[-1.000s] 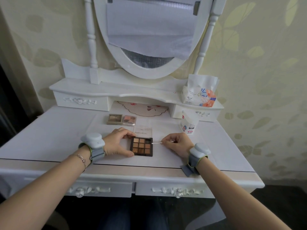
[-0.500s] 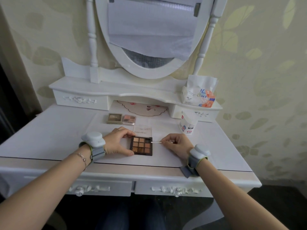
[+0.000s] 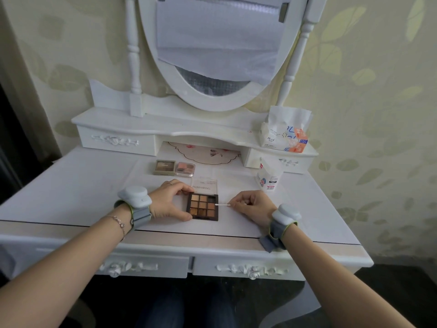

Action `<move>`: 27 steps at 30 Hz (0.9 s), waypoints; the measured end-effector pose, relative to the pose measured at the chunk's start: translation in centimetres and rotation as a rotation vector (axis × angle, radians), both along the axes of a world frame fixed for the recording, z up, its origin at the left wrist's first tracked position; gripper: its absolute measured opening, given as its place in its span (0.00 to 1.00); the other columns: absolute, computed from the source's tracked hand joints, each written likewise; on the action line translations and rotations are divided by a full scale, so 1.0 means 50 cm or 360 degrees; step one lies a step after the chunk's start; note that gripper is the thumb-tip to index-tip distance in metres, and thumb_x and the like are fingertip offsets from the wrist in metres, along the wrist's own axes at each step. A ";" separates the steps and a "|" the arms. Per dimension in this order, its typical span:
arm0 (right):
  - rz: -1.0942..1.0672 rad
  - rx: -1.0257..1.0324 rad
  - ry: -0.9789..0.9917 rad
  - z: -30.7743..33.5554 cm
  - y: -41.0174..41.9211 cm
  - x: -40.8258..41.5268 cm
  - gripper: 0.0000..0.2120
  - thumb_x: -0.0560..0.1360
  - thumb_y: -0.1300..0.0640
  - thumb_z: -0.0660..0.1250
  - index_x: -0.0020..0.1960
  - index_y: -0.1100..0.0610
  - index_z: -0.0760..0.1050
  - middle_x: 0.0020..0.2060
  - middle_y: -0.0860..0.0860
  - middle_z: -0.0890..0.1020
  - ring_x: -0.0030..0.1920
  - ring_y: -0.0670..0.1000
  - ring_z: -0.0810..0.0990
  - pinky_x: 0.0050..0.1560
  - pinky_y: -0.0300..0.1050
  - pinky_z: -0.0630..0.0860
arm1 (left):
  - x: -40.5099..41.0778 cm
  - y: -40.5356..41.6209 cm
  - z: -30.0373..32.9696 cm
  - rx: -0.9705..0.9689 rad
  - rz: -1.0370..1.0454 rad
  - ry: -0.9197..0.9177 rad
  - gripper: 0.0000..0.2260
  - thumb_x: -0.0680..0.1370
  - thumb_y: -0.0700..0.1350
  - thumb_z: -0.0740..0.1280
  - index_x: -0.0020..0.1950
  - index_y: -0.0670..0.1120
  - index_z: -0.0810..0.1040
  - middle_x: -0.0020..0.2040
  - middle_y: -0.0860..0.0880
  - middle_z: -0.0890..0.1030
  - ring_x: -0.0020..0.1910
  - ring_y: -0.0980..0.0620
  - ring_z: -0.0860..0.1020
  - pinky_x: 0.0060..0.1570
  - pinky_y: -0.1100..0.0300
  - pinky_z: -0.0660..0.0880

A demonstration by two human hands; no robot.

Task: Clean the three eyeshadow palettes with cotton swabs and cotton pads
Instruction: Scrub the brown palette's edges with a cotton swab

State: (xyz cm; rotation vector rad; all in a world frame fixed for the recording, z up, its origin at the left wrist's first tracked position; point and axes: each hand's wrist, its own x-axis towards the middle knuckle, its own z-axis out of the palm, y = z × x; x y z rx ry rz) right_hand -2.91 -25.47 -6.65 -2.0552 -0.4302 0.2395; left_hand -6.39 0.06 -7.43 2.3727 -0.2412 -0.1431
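Swabbing nine-pan palette (image 3: 203, 207) at worktop (image 3: 71, 192) front. Left hand (image 3: 171, 201) grips its left edge; right hand (image 3: 251, 204) pinches cotton swab (image 3: 222, 205), tip at right rim. Next: run tip along pan gaps.

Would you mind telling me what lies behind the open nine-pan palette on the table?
Directly behind the nine-pan palette its clear lid lies flat. Further back sit a brown palette and a pink palette. The left hand covers the palette's left edge.
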 end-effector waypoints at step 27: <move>0.0113 -0.0076 0.0132 0.006 -0.013 0.003 0.08 0.74 0.61 0.69 0.36 0.55 0.79 0.22 0.47 0.67 0.23 0.42 0.61 0.25 0.32 0.59 | 0.005 0.003 -0.005 0.0031 -0.0013 -0.0008 0.38 0.51 0.65 0.67 0.60 0.58 0.67 0.57 0.54 0.69 0.59 0.55 0.67 0.60 0.62 0.64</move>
